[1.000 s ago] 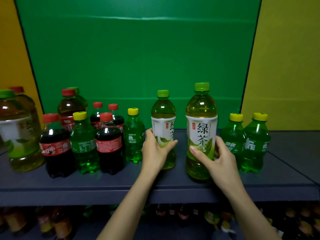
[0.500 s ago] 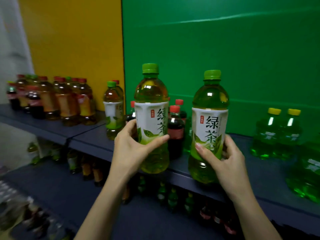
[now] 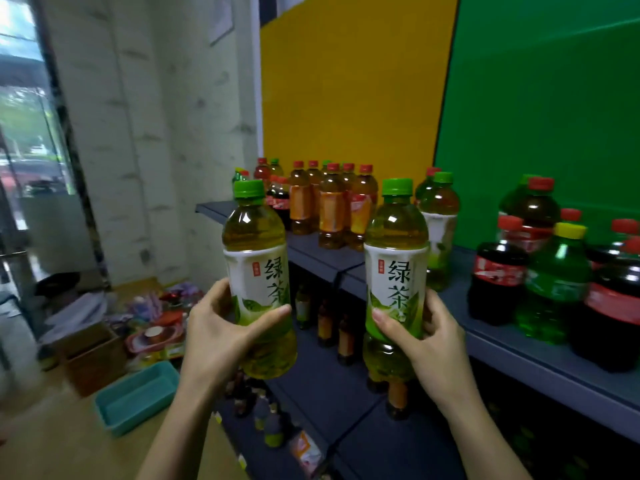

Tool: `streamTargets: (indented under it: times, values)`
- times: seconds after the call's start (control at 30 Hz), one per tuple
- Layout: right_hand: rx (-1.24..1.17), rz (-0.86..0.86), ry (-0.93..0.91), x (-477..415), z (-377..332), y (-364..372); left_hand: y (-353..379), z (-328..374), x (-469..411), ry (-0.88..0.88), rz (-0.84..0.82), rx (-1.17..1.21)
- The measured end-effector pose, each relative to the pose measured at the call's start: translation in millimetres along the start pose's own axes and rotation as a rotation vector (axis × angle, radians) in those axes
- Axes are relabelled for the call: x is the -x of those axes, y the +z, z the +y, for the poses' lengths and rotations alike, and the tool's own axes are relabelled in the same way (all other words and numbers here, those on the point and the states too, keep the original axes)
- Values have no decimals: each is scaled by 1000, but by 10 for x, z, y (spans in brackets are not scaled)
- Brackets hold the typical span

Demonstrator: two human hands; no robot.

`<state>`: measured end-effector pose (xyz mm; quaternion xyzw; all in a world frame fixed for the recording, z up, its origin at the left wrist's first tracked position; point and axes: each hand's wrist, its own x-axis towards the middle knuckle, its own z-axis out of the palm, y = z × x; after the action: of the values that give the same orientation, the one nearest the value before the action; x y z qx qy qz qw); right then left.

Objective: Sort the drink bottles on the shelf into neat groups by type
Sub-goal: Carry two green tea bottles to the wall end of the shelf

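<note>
Off the shelf (image 3: 491, 337) now and carried left in front of it, the left tea (image 3: 258, 271) sits gripped in the left hand (image 3: 221, 327), the right tea (image 3: 394, 271) in the right hand (image 3: 436, 344), likely bound for the shelved tea (image 3: 438, 216)

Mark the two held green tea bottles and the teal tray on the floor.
Left green tea bottle (image 3: 257, 282): head view, white label.
Right green tea bottle (image 3: 396, 282): head view, white label.
Teal tray (image 3: 138, 399): head view, bare inside bottom.
</note>
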<state>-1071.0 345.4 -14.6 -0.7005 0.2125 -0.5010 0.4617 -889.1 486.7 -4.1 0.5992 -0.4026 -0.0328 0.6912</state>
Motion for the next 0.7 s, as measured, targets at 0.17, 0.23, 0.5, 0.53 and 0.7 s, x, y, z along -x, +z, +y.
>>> streamTargets:
  times: [0.17, 0.23, 0.5, 0.53, 0.7]
  values:
    - [-40, 0, 32, -123, 145, 991, -788, -332, -367, 0, -31, -58]
    - [-62, 1, 40, -194, 177, 1336, -1034, -443, -531, 4, -44, -71]
    - [-48, -1, 53, -650, 351, 2339, -1658, -914, -1280, 25, -74, -82]
    - [-52, -2, 54, -720, 391, 2439, -1705, -989, -1377, 24, -73, -80]
    - [-50, -14, 66, -1121, 685, 2943, -1893, -1435, -1879, 12, -46, -58]
